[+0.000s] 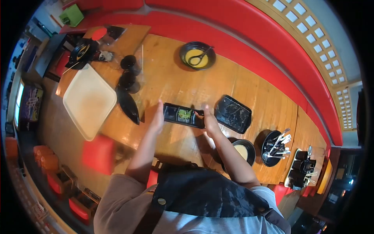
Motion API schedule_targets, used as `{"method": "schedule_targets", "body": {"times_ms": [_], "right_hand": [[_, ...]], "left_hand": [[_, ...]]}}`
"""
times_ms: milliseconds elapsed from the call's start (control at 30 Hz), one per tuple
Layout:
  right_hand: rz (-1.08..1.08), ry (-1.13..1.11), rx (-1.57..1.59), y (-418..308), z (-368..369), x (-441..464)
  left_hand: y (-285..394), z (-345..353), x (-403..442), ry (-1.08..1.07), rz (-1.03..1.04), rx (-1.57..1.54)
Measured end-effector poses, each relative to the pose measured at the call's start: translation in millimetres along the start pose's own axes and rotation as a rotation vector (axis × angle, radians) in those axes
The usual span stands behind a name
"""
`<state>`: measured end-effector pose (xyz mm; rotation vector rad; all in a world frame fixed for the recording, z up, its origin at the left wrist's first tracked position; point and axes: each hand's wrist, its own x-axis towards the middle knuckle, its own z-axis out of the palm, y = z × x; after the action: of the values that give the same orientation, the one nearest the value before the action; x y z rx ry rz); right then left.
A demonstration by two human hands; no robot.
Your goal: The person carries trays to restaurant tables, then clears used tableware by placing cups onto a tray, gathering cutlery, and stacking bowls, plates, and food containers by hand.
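Between my two hands is a black rectangular divided dish [171,113], held by its short ends above the wooden table. Something green lies in its middle compartment, and a small reddish bit shows at the right end. My left hand [158,117] grips the left end, its fingers mostly hidden from above. At the right end my right hand [210,121] is closed on the dish. Just right of that hand lies a black rectangular plate [233,114] with whitish smears. A black boat-shaped dish [128,105] rests to the left of my left hand.
A cream tray [89,101] overhangs the table's left edge. Black cups [128,80] stand behind it. At the back is a bowl of yellow soup [197,56] with a ladle. Another soup bowl [242,151], a bowl of utensils [274,148] and a loaded tray [300,169] stand right.
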<state>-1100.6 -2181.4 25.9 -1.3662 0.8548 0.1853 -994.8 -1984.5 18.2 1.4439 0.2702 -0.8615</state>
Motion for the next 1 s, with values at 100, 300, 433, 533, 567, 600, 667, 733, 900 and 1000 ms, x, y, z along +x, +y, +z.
{"method": "schedule_targets", "body": {"times_ms": [100, 300, 433, 533, 567, 600, 667, 733, 900, 1000], "right_hand": [[-0.023, 0.005, 0.233, -7.1, 12.9, -22.2], [-0.095, 0.14, 0.093, -4.1, 15.1, -27.3], [-0.03, 0.053, 0.287, -30.1, 13.6, -49.1], [0.017, 0.096, 0.29, -44.5, 4.5, -58.1], [0.032, 0.067, 0.255, -35.6, -7.8, -49.4], [0.036, 0.093, 0.258, -41.0, -16.5, -53.8], [-0.003, 0.149, 0.23, -57.3, -37.8, -64.1], [0.019, 0.26, 0.236, -56.1, -64.4, -56.2], [-0.016, 0.409, 0.189, -24.4, -150.0, -22.7], [0.032, 0.468, 0.205, -18.9, -182.2, -18.2]], "left_hand": [[8.6, -2.2, -12.1, -0.028, 0.01, 0.028], [12.7, 11.2, -21.3, 0.037, 0.088, 0.085], [33.5, 19.5, -40.7, 0.159, 0.117, 0.425], [23.7, 24.5, -33.1, 0.156, 0.197, 0.353], [24.0, 33.3, -33.2, 0.21, 0.218, 0.373], [29.4, 39.9, -34.1, 0.185, 0.212, 0.374], [44.6, 55.4, -30.3, -0.121, 0.037, 0.296], [43.3, 87.8, -16.1, -0.121, 0.166, 0.344], [45.1, 183.7, 12.6, -0.194, 0.279, 0.601], [50.6, 226.6, 19.2, -0.259, 0.192, 0.698]]}}
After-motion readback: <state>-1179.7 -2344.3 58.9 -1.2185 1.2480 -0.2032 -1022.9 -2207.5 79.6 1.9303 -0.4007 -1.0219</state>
